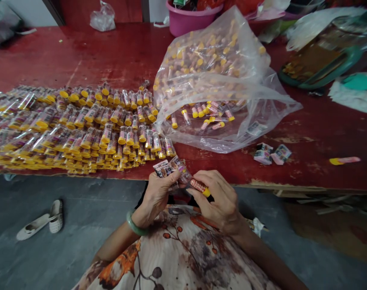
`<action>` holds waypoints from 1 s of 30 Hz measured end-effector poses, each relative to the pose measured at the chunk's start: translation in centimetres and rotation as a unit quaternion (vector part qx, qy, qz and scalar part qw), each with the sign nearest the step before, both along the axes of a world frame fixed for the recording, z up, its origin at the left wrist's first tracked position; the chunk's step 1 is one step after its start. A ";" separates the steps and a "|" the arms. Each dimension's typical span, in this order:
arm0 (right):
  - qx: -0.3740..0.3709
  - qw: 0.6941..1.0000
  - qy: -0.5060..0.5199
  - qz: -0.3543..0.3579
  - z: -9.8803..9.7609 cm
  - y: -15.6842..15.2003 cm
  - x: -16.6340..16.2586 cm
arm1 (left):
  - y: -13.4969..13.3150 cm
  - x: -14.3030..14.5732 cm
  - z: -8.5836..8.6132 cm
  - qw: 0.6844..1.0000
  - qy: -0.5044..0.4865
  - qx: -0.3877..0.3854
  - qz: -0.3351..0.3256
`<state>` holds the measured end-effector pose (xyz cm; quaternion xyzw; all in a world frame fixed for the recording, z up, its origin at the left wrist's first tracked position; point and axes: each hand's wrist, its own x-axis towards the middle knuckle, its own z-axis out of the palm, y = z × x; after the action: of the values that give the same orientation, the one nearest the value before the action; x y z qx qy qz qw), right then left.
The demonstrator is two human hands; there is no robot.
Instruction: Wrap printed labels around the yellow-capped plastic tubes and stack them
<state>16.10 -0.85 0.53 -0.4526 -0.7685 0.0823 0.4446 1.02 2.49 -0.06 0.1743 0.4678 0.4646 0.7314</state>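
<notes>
Over my lap, at the table's front edge, my left hand (159, 191) grips several printed card sleeves (161, 168), with a clear plastic wrapper (181, 167) on top under the thumb. My right hand (218, 197) pinches a small tube with a yellow cap (199, 186); red and white contents show through its wall. The tube's far end meets the wrapper, and I cannot tell how far it is inside. Ahead lies a big clear plastic bag (198, 90), full of similar yellow-capped tubes. To the left, wrapped tubes (89, 125) are stacked in long rows.
Two small bundles of printed cards (263, 154) and a loose tube (345, 160) lie right on the red table (316, 137). A pink basin (189, 18) and a large jug (320, 56) stand behind. White shoes (55, 216) are on the floor.
</notes>
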 end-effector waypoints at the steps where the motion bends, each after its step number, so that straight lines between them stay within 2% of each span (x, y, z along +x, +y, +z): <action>1: -0.003 1.000 0.001 0.001 0.0 0.0 0.0 | 0.0 0.0 -0.1 1.000 -0.001 0.007 -0.006; 8: -0.025 0.999 -0.018 -0.016 -0.3 0.8 -0.6 | 0.0 -0.1 -0.1 0.999 -0.028 0.026 -0.031; 13: -0.108 0.991 -0.005 0.085 0.8 1.2 1.1 | 0.3 -0.2 -0.3 0.996 -0.056 -0.048 -0.053; 16: -0.140 0.986 0.055 0.079 1.0 0.8 1.9 | 0.4 -0.2 -0.3 0.994 -0.055 -0.070 -0.062; 19: -0.114 0.989 0.090 0.039 0.5 0.4 1.5 | 0.2 -0.2 -0.2 0.993 -0.064 -0.055 -0.088; 24: -0.024 0.998 0.046 0.025 -0.3 0.2 0.2 | -0.4 0.0 -0.2 0.991 -0.067 -0.050 -0.100; 30: 0.004 0.997 0.079 0.013 -1.1 0.0 -0.3 | -0.9 -0.1 -0.2 0.993 -0.045 -0.018 -0.107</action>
<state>15.76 -0.82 -0.54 -0.4332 -0.7368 0.1210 0.5048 0.90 1.59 -0.22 0.1888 0.4212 0.3829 0.8002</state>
